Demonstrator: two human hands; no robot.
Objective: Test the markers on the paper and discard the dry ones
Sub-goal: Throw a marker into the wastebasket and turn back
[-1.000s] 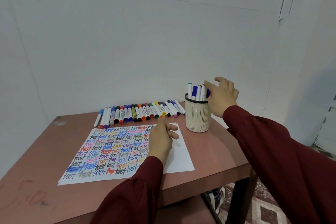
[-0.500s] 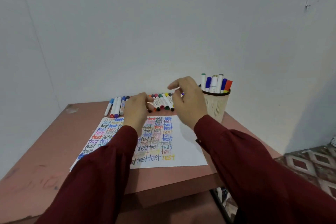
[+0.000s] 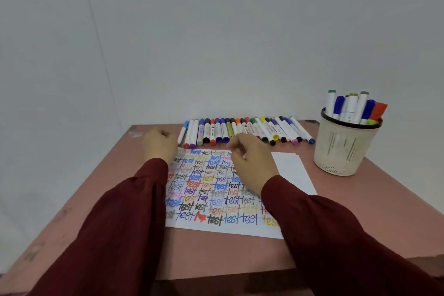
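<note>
A white paper [image 3: 291,170] covered with the word "test" in many colours lies on the pink table [image 3: 216,255]. A row of several capped markers [image 3: 217,130] lies side by side just behind it. My left hand [image 3: 159,144] is curled into a fist at the paper's far left corner, next to the row's left end. My right hand [image 3: 252,160] hovers over the paper's upper middle, fingers curled and pinched, just in front of the row. I see no marker in either hand.
A cream mesh cup [image 3: 343,151] with a black rim stands at the back right of the table and holds several upright markers [image 3: 353,107]. A plain white wall rises right behind the table. The table's front edge is near my sleeves.
My right hand came away from the cup to the marker row, then both hands pulled back a little from the row. The camera tilted down and to the left.
</note>
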